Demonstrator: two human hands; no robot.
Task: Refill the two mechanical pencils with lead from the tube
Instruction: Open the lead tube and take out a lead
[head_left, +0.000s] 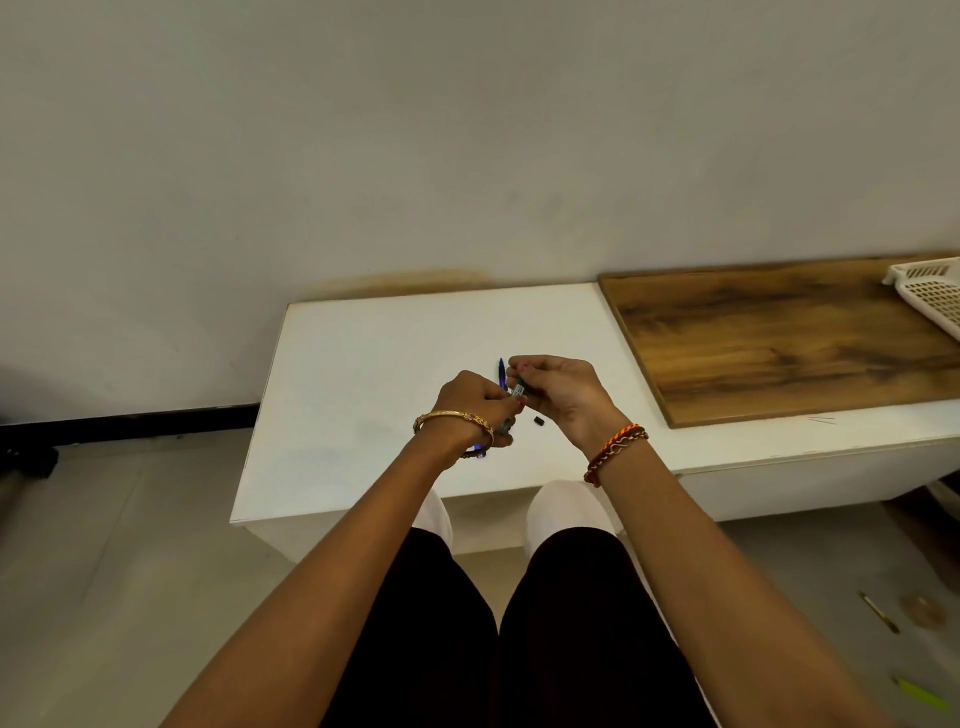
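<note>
Over the white table (374, 364), my left hand (475, 402) grips a mechanical pencil (505, 427) whose blue lower end shows below the wrist. My right hand (558, 392) pinches a small grey lead tube (519, 388) and holds it against the pencil's top end. A second blue pencil (502, 373) lies on the table just behind my fingers. On the table between my wrists lies a small black cap (538, 421). My fingers hide most of the held pencil and the tube.
A wooden board (779, 343) lies on the table's right part, with a white perforated basket (935, 293) at its far right corner. Thin leads (822, 420) lie near the board's front edge. Wall behind; my knees below the table edge.
</note>
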